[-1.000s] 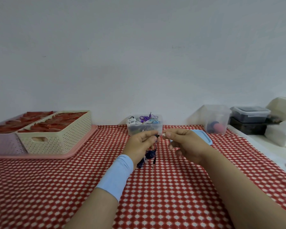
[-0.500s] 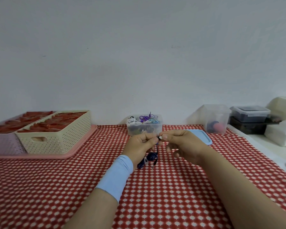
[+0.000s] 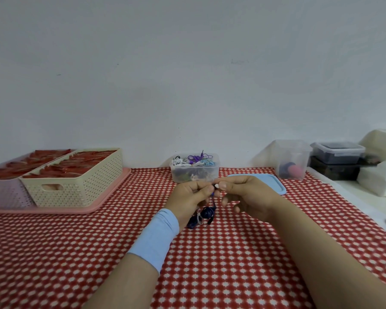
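- The surface [image 3: 210, 268] is covered by a red cloth with a small white check and runs back to a plain white wall [image 3: 187, 74].
- A long pink plastic tray [image 3: 98, 205] lies at the far left of the surface.
- Two perforated plastic baskets stand side by side on the tray, a cream one [image 3: 76, 186] and a lilac one [image 3: 5, 194] to its left. Both are filled with flat red pieces.
- White foam blocks [image 3: 379, 181] sit at the far right, beside a black box [image 3: 330, 171] with a dark lidded tub [image 3: 338, 152] stacked on it.
- A tall clear plastic container [image 3: 292, 159] stands near the wall, with a pink thing and a dark thing inside.
- A low clear plastic box [image 3: 194, 173] at the middle back holds bundled white, purple and pale blue cables.
- A pale blue plastic lid [image 3: 275, 182] lies flat between that box and the tall container, partly behind the right grip.
- The left grip [image 3: 191, 198], with a pale blue band [image 3: 156, 237] on its wrist, is curled round the upper end of a dark blue coiled cable.
- The right grip [image 3: 247, 197] meets it fingertip to fingertip, thumb and forefinger pinching a small white tip [image 3: 217, 186] at the cable's end.
- The dark blue cable bundle [image 3: 204, 216], tied with a white strip, hangs under the left grip, just above the cloth in front of the low clear box. Whether it touches the cloth cannot be told.
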`<state>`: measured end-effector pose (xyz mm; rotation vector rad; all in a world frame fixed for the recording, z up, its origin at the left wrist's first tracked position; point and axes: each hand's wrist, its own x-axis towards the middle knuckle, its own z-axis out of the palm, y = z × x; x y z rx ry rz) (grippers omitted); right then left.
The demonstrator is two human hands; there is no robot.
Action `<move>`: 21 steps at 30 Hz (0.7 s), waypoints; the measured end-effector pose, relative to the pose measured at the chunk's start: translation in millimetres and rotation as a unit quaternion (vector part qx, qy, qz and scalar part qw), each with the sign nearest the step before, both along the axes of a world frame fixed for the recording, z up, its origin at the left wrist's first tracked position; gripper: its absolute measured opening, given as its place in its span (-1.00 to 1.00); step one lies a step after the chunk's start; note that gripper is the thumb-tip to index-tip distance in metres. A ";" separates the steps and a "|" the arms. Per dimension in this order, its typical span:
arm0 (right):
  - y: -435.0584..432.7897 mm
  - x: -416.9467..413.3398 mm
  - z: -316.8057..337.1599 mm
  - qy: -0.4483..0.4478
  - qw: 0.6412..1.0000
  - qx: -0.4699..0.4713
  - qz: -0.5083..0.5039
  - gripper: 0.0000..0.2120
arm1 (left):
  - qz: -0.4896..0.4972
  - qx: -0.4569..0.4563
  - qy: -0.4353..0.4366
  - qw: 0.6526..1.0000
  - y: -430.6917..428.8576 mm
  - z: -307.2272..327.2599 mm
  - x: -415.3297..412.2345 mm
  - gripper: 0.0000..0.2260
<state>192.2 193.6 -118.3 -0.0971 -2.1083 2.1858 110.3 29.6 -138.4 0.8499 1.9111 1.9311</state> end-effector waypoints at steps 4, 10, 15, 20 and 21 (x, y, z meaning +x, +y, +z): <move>0.2 0.7 0.5 -0.003 1.000 0.014 -0.009 -0.76 | 0.009 -0.025 0.029 0.999 -0.7 -0.6 0.7 -0.89; -2.6 0.2 2.9 -0.004 0.997 0.058 -0.041 -0.90 | 0.044 -0.051 0.088 0.994 -1.7 0.4 -1.1 -0.91; -8.2 -1.4 1.7 0.006 0.997 0.048 -0.060 -0.89 | 0.046 -0.047 0.066 0.996 0.5 -4.1 -2.9 -0.89; -4.5 -0.4 1.6 -0.012 0.998 -0.036 -0.047 -0.87 | 0.030 -0.017 0.038 0.999 2.2 -2.0 -1.2 -0.90; -3.3 -0.4 0.8 -0.023 0.998 -0.039 -0.037 -0.86 | 0.026 -0.015 0.036 0.999 1.6 -1.8 -0.4 -0.90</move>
